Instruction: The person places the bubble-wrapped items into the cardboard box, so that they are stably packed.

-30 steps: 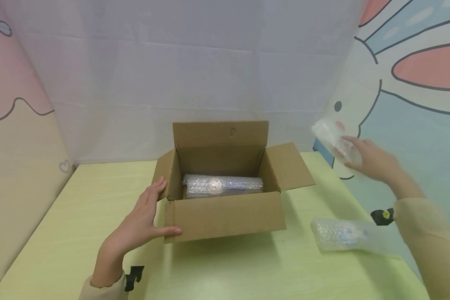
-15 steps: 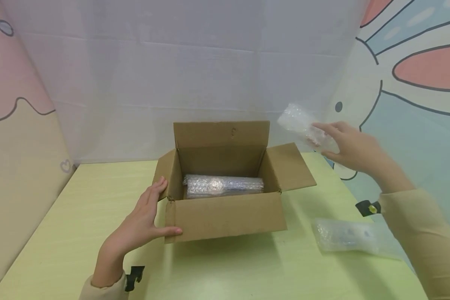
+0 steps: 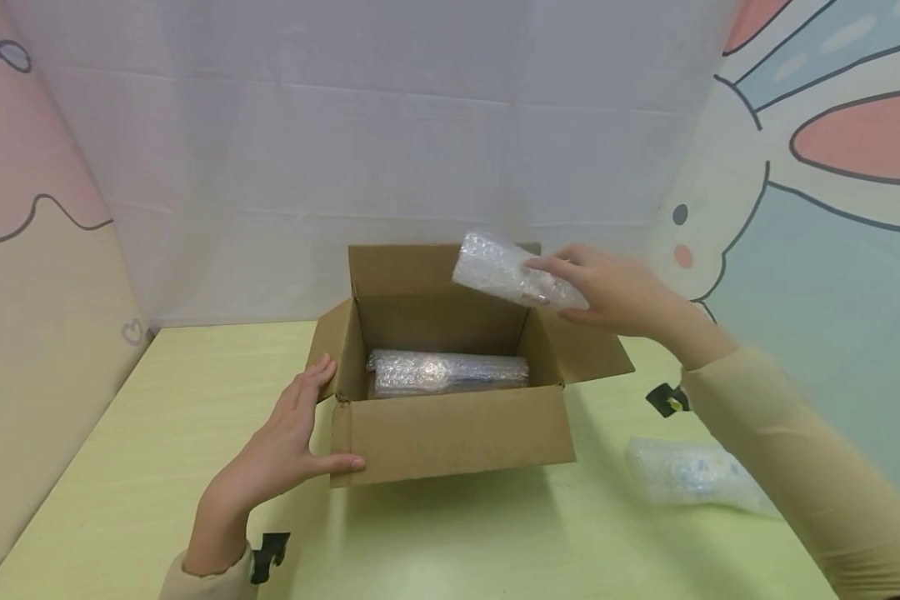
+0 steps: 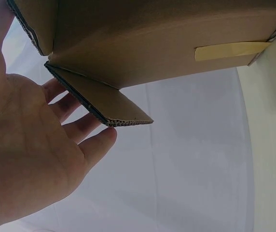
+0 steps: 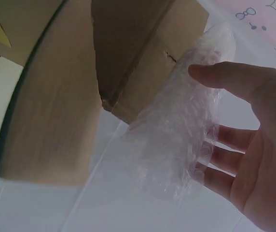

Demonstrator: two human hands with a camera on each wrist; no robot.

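Observation:
An open cardboard box stands mid-table with its flaps folded outward. My left hand rests at its near left corner, fingers against the left flap and thumb on the front flap. My right hand grips a bubble-wrapped packet above the box's far right side. Thumb and fingers lie on opposite sides of this packet in the right wrist view, and the wrapping blurs what is inside. Within the box lies another bubble-wrapped packet, its lower part hidden by the front wall.
On the table's right side lies a further bubble-wrapped packet with blue marks, partly covered by the right sleeve. A white sheet hangs behind the yellow-green table. Cartoon-printed panels border both sides.
My right hand has carried its bubble-wrapped packet leftward from the right panel to over the box. The left hand and the box have stayed in place.

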